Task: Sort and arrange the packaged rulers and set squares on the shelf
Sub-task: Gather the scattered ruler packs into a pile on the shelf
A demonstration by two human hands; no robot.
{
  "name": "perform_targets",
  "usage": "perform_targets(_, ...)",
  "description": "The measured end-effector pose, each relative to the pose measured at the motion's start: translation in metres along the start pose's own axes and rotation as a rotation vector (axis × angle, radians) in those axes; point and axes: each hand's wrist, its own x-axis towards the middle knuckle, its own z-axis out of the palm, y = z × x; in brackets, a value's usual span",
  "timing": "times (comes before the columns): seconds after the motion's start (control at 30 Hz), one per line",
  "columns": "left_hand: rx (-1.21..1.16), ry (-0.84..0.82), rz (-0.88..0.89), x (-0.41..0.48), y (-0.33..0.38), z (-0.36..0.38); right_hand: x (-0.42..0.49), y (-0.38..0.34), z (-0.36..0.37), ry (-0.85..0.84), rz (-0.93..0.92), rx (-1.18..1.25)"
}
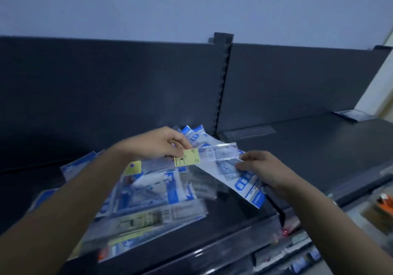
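Note:
A clear packaged ruler with a yellow label [204, 155] is held level above the dark shelf [319, 147]. My left hand [161, 142] pinches its yellow-label end. My right hand [261, 168] pinches the other end, together with a blue-and-white set square packet [240, 181] that lies slanted under it. A loose pile of blue-and-white packets and clear ruler packs [148, 196] is spread over the shelf below my left forearm. More blue packet tops [195, 132] lean toward the back panel behind my left hand.
The dark back panel [106, 87] rises behind the shelf, split by a slotted upright post [223, 78]. The shelf's front edge [234, 242] carries a clear price strip. Lower shelves with other goods [378, 206] show at the bottom right.

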Motion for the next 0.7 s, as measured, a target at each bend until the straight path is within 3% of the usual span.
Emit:
perform_targets(0.33,-0.027,0.184,-0.005,0.125,0.096,0.133,0.022,0.078,-0.176,0.013,0.122,0.161)
perform_targets(0.7,0.074,0.277,0.021,0.272,0.129,0.197,0.095,0.126,-0.294,0.096,0.244,0.443)
